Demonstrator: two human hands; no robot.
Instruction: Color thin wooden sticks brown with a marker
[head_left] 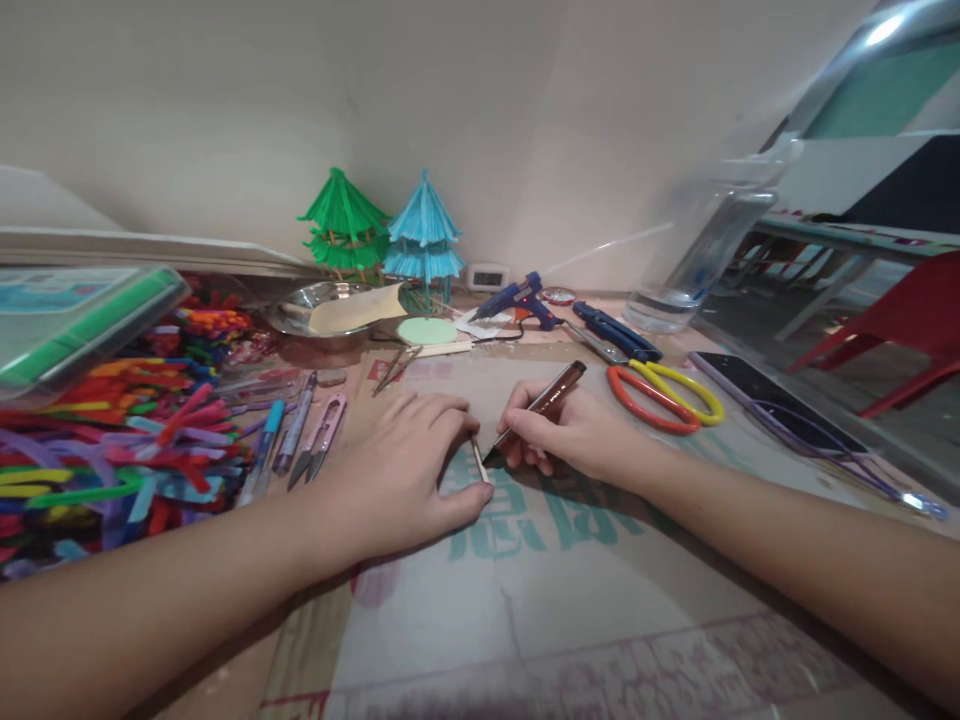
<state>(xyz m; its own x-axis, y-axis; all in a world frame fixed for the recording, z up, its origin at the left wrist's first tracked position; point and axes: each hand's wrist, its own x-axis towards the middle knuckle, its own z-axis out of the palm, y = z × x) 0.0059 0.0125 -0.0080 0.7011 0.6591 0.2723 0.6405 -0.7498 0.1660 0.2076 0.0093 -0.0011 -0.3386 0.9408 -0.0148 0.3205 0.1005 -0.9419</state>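
Observation:
My left hand (401,470) rests palm down on a sheet of cardboard (570,590), its fingers pinching a small wooden stick (479,459) against the sheet. My right hand (577,435) grips a brown pen-like craft knife (541,404), whose dark tip touches the stick's end. Both forearms reach in from the bottom edge of the view.
A heap of coloured pipe cleaners (112,440) lies at left, with snips (319,438) and pens beside it. Orange-and-yellow scissors (664,395), a blue glue gun (517,298), a metal bowl (311,305), two paper pagodas (390,235), a phone (772,405) and a clear jar (697,250) stand behind.

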